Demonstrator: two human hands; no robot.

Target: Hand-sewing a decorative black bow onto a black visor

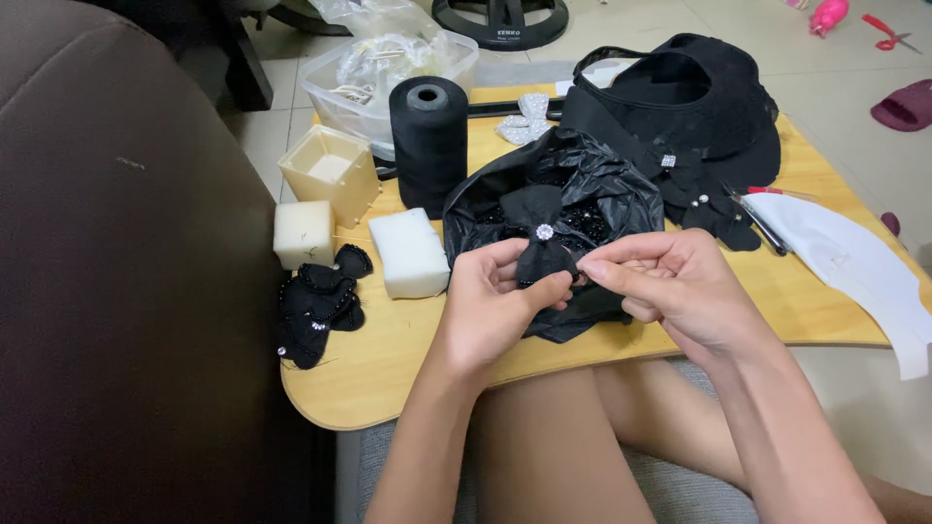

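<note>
My left hand (495, 301) grips the lower part of a black fabric bow (534, 218) with a small sparkling stone at its centre. My right hand (670, 286) pinches the bow's lower right edge, its fingertips meeting those of the left hand. Both hands hover over an open black plastic bag (602, 189) that holds black beads. The bag lies on a low light wooden table (408, 359) above my knees.
A tall spool of black thread (428, 141) stands behind the bag. A white foam block (410, 252), a cream cube (303, 233), a square cup (330, 173), black beaded pieces (316, 306), a black hat (694, 107), white paper (854, 262) and a clear tub (388, 73) surround it.
</note>
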